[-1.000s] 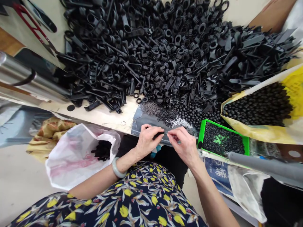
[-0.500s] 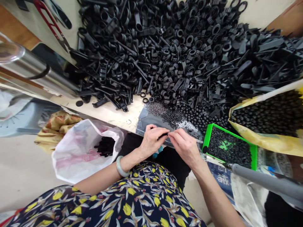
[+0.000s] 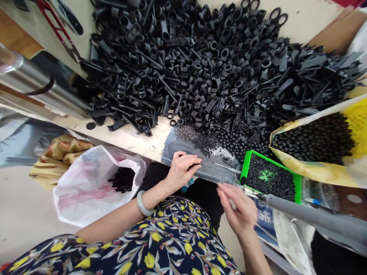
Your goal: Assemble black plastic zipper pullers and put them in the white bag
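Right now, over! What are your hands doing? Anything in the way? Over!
Left hand pinching a small dark piece above a grey plastic sheet. Right hand off the sheet, grip unclear. Long grey tube close by right hand.

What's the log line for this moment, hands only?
left hand: pinching small dark part over plastic sheet | right hand: below sheet, near green tray
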`<state>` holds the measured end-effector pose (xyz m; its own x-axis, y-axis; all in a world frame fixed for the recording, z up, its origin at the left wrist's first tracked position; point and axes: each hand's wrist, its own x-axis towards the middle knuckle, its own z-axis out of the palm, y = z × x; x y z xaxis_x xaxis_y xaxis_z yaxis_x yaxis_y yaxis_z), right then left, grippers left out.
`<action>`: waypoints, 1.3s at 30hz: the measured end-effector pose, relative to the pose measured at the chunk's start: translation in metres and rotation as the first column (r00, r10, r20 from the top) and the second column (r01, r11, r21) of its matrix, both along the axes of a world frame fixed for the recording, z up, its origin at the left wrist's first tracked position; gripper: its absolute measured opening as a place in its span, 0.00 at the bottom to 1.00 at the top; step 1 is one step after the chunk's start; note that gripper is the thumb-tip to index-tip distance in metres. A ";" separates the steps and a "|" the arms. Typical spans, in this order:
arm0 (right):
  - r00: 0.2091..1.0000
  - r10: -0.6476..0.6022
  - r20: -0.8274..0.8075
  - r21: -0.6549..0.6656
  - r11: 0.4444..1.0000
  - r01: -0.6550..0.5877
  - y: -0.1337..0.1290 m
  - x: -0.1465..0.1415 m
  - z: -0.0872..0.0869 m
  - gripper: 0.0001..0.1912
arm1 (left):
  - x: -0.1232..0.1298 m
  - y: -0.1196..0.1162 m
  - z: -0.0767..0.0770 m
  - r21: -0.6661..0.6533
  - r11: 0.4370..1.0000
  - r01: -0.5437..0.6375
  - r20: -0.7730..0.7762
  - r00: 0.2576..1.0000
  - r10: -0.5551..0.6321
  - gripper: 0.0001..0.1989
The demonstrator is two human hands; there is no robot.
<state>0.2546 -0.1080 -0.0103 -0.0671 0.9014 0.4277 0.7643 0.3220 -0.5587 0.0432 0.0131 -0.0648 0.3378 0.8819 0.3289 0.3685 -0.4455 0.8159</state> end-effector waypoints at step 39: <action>0.501 0.128 -0.856 0.112 0.992 -0.062 0.132 -0.074 0.022 0.09 | 0.003 -0.001 0.011 -0.071 0.997 0.032 -0.054 0.998 -0.036 0.06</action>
<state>0.1802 0.0235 0.0113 0.2802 0.8839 0.3744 -0.1195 0.4191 -0.9000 0.0465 0.0124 -0.0542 0.3842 0.8896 0.2471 0.3992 -0.4014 0.8243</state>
